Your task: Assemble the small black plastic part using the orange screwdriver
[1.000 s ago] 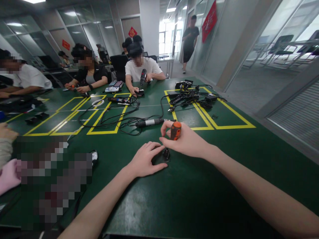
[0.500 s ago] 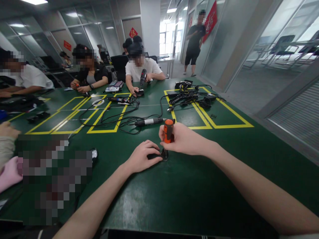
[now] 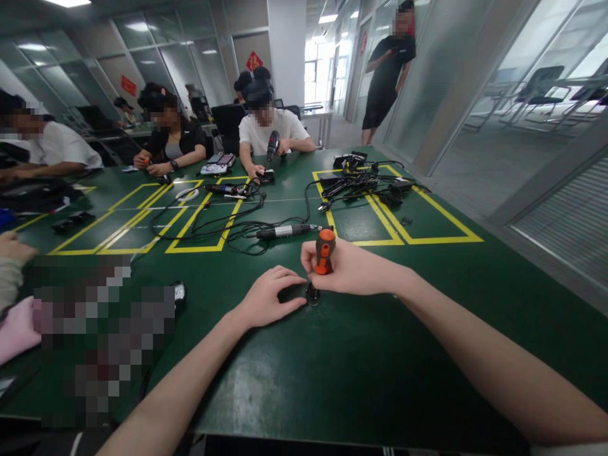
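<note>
My right hand [image 3: 349,266] is closed around an orange and dark grey screwdriver [image 3: 325,252], held upright with its handle on top. The screwdriver's lower end points down at a small dark round part [image 3: 312,295] on the green table [image 3: 275,373]; whether the tip touches it is hidden. With thumb and fingertips at its left side, my left hand [image 3: 272,296] steadies that small part. What exactly the part is cannot be made out.
A silver and black pen-shaped electric screwdriver [image 3: 284,232] with a coiled cable lies just beyond my hands. Black cables and adapters [image 3: 354,183] are heaped farther right. Across the table a person [image 3: 274,130] holds a power drill [image 3: 272,147]. A co-worker's pink sleeve [image 3: 19,330] is at left.
My right hand and the screwdriver have shifted slightly right, and the handle's tilt has changed a little. My left hand stays at the small part. A standing person at the back has come closer.
</note>
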`<state>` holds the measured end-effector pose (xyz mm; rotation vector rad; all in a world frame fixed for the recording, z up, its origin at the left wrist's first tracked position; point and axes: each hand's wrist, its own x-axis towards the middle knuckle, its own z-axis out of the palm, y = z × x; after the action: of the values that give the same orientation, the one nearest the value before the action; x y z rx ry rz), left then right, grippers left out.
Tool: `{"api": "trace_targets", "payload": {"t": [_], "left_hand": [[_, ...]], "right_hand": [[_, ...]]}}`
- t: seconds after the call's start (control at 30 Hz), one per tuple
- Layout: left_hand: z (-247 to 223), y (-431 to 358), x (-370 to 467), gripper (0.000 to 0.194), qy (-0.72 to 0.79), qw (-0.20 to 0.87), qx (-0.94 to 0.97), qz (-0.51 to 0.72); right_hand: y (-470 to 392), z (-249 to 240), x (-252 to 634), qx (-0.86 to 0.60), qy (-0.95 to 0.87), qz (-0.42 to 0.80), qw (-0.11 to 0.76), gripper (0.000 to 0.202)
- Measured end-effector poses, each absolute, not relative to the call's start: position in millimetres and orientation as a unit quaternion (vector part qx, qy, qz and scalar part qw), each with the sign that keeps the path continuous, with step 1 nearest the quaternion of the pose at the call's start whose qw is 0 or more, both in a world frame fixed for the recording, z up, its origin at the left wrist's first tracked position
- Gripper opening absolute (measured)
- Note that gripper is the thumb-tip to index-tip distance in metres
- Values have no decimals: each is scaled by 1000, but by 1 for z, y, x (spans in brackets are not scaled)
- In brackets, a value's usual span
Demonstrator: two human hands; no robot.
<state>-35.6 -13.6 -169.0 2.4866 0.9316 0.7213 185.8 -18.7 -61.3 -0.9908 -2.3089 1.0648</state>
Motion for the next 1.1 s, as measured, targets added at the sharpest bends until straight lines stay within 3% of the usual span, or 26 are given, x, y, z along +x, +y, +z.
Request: {"api": "trace_targets", "payload": {"t": [0.17,0.43,1.1], "left_hand": [[-171,-15,-30,40,325,208,887,255],[-174,-13,-20,32,325,261,877,238],[-169,-19,-29,29,327,242,875,263]], "right_hand": [[-19,-60,186,-368,-831,368,198,19],[-17,-64,187,-353,-825,397,194,19],[-12,-78,185,-344,-766,486,244,15]]}}
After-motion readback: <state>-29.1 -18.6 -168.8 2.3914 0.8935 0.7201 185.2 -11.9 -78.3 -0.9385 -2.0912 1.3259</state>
